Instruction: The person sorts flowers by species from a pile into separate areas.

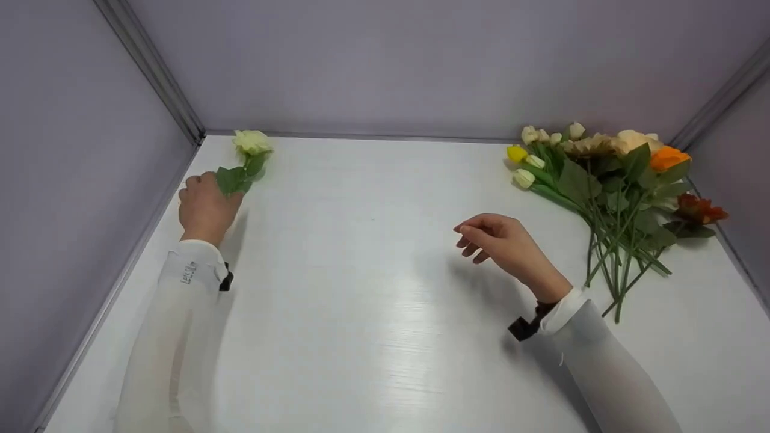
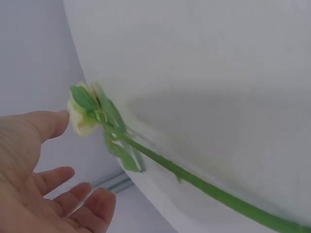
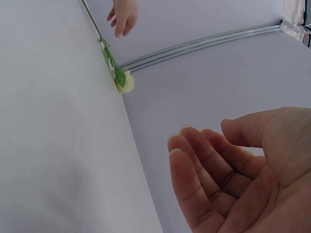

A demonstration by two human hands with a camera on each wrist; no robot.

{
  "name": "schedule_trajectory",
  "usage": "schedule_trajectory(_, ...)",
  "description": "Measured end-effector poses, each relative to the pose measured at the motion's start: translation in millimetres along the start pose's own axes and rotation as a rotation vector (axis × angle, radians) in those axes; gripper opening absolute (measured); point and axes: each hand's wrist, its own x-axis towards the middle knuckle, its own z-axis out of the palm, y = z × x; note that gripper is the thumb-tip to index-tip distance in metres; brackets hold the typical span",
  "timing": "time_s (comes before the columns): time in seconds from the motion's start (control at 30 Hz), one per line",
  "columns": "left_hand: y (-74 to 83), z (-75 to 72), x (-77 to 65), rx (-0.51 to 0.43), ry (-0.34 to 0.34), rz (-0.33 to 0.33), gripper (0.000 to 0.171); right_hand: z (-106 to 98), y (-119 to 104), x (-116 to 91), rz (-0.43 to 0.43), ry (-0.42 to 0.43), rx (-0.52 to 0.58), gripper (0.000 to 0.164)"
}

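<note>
A cream-white rose [image 1: 252,142] with green leaves [image 1: 236,180] lies at the table's far left corner. My left hand [image 1: 207,207] hovers over its stem, hiding much of it in the head view. In the left wrist view the green stem [image 2: 194,179] runs along the table, apart from the loosely bent fingers of that hand [image 2: 53,179]. The right wrist view also has a gap between my left hand [image 3: 125,14] and the rose [image 3: 127,82]. My right hand [image 1: 496,243] is raised over the table's right half, fingers loosely curled, holding nothing.
A pile of flowers lies at the back right: white and yellow tulips [image 1: 523,178], an orange bloom [image 1: 669,158], a red bloom [image 1: 701,208] and crossing green stems [image 1: 625,276]. Grey panels [image 1: 385,66] wall in the white table [image 1: 337,270] at the back and sides.
</note>
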Motion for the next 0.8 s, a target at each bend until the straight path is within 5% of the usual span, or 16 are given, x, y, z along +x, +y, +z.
schedule_trajectory(0.2,63.4,25.5,-16.4,-0.008,-0.033,0.254,0.076,-6.8,6.1,3.0,0.014,0.036,-0.043,0.039)
schedule_trajectory(0.47,147.6,73.7,-65.8,0.056,-0.156,0.510,0.083,-24.5,18.6,8.9,0.046,0.141,-0.172,0.046)
schedule_trajectory(0.63,180.4,93.1,-90.0,0.037,-0.201,0.607,0.082,-41.5,28.0,6.8,0.008,0.269,-0.443,0.042)
schedule_trajectory(0.8,195.4,103.3,-96.8,0.050,-0.218,0.651,0.083,-56.5,35.1,4.2,-0.067,0.392,-0.631,0.033)
